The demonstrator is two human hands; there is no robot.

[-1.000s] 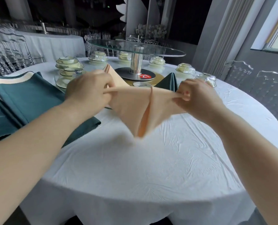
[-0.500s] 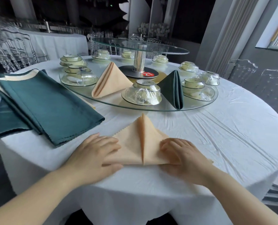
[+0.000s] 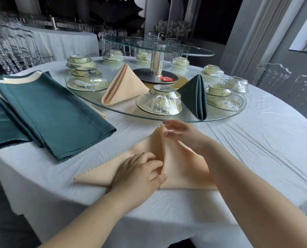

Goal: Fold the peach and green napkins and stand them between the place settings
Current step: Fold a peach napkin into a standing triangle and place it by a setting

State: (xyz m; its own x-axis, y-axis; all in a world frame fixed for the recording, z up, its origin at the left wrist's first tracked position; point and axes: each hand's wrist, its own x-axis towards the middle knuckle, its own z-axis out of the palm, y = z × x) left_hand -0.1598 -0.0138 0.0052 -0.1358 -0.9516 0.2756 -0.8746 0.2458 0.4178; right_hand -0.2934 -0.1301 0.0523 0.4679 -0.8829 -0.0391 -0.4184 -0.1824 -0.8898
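A peach napkin (image 3: 181, 169) lies folded into a triangle on the white tablecloth near the front edge. My left hand (image 3: 138, 172) pinches its middle crease near the base. My right hand (image 3: 183, 136) rests with spread fingers on the right half near the tip. A folded peach napkin (image 3: 124, 86) and a folded green napkin (image 3: 195, 95) stand on the glass turntable (image 3: 220, 118) between wrapped place settings (image 3: 160, 102). A stack of flat green napkins (image 3: 50, 111) lies at the left.
Several wrapped bowl sets (image 3: 222, 97) ring the turntable, with a raised glass tier (image 3: 158, 49) on a metal post at the centre. Clear chairs (image 3: 274, 77) stand at the right, and another clothed table (image 3: 63, 42) at the back left.
The napkin went from held in the air down flat onto the table. Since then my left hand moved to the middle crease and my right hand slid up toward the tip.
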